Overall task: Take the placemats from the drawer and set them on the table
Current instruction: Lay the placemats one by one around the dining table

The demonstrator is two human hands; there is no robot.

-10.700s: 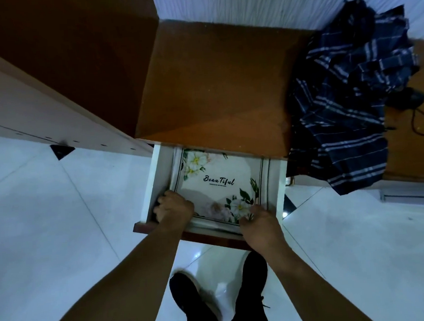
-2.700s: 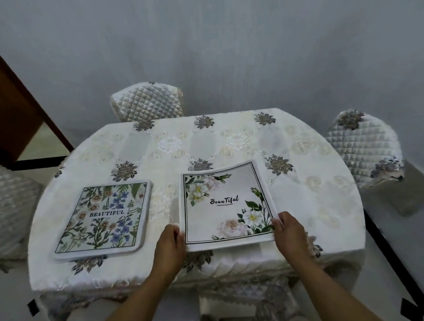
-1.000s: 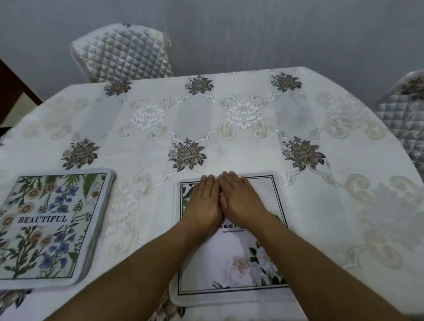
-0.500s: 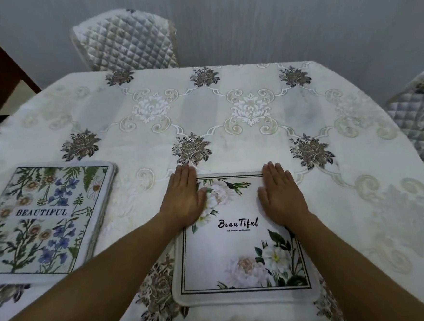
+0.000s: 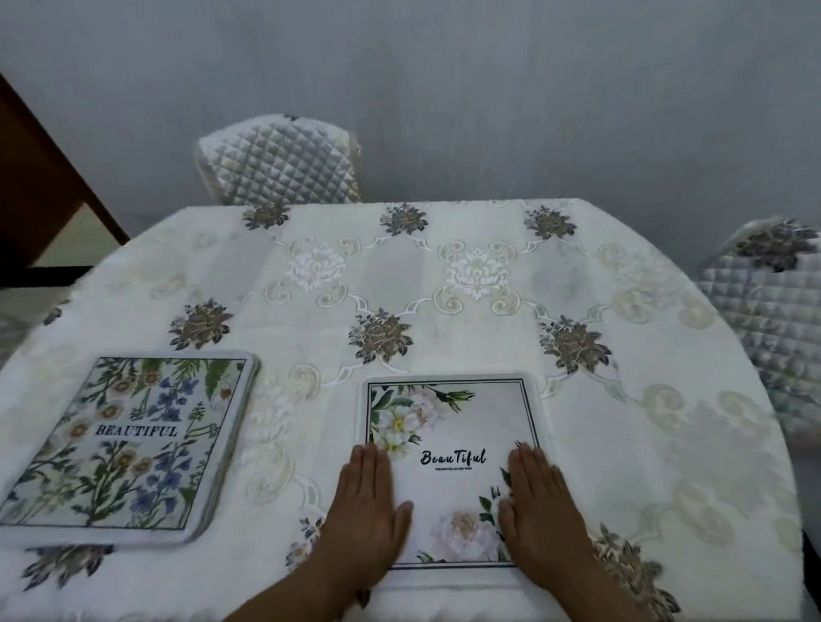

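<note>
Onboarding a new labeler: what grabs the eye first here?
The left hand and right hand lie flat on the white placemat at the near edge of the table. A blue-flowered placemat lies to its left, apart from it. A quilted chair stands at the far side, another on the right.
</note>
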